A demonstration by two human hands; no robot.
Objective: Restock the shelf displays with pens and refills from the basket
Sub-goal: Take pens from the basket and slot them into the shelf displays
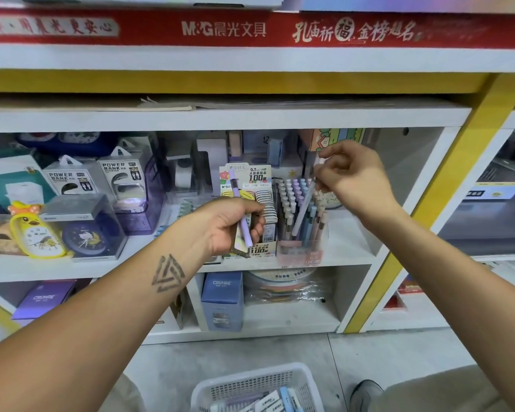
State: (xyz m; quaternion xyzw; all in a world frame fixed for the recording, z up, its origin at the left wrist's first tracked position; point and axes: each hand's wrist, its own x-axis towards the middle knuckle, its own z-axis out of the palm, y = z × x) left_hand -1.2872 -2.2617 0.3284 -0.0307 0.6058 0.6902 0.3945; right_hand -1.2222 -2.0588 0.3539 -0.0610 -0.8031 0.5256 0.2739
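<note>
At a stationery shop's white shelving, a person restocks pens from a white mesh basket [259,388] set on the floor between their knees. Their right hand [351,176] pinches the top of a pale blue pen [305,205] between thumb and fingertips; the pen leans at a slant into the clear pen display box [301,233], its lower end already among the upright pastel pens. The left hand [232,224], fingers curled, grips a lilac pen [241,209] together with what looks like a flat packet, held just in front of the lead refill display [257,203] that stands beside the pen box. More packaged stock lies in the basket below.

Done well, by my reading, this step calls for straightening the blue pen toward vertical before letting go, steering its tip into an open slot rather than pressing it against its neighbours, which stand close enough to topple. The lilac pen would likely suit the same box; the packet appears to belong with the refills, though its label cannot be read.
</note>
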